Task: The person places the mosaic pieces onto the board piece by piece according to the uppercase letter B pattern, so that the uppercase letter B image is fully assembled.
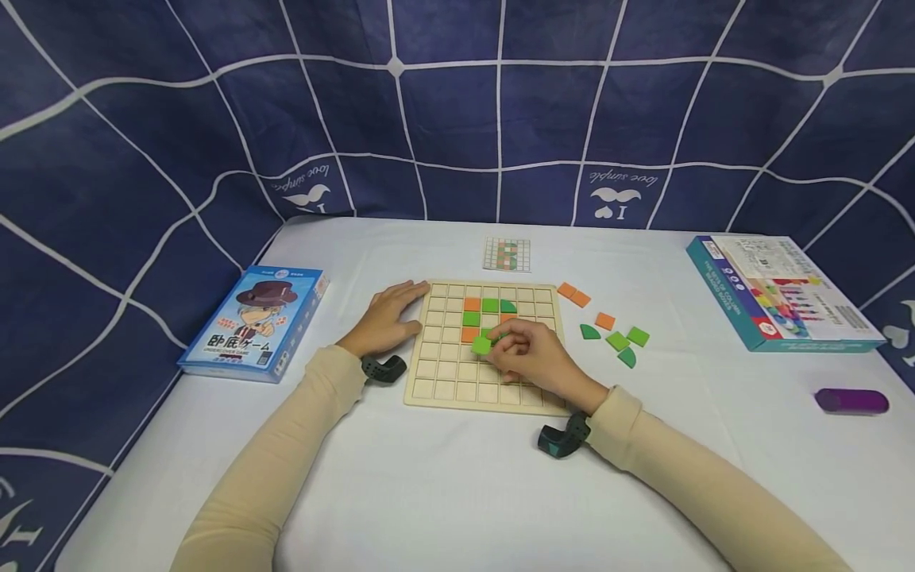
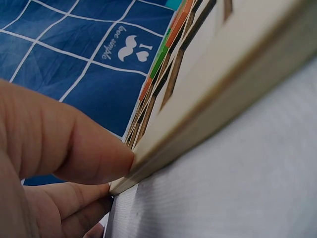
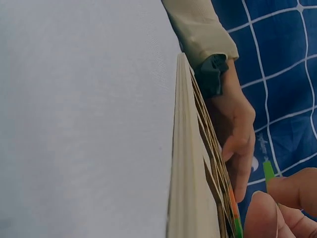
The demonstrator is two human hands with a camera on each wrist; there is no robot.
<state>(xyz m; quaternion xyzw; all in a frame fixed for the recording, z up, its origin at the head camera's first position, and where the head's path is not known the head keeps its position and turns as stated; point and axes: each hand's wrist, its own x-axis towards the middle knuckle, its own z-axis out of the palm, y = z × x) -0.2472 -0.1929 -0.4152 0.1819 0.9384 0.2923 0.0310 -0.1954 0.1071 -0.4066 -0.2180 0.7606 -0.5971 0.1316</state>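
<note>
A wooden grid board (image 1: 434, 371) lies on the white table with orange and green tiles set in its upper middle cells. My right hand (image 1: 532, 355) is over the board and pinches a green square tile (image 1: 481, 345) between thumb and fingertips; in the right wrist view this tile (image 3: 268, 171) is seen edge-on. Part of the placed tiles is hidden behind that hand. At the board's left side, my left hand (image 1: 384, 320) rests with fingers extended. In the left wrist view its thumb (image 2: 99, 153) touches the board's edge (image 2: 208, 106).
A small pattern card (image 1: 489, 262) lies behind the board. Right of it are loose orange tiles (image 1: 604, 321), green squares (image 1: 638, 337) and green quarter-round tiles (image 1: 627, 357). A blue game box (image 1: 243, 326) stands left; a teal box (image 1: 815, 345) and purple cylinder (image 1: 851, 401) are far right.
</note>
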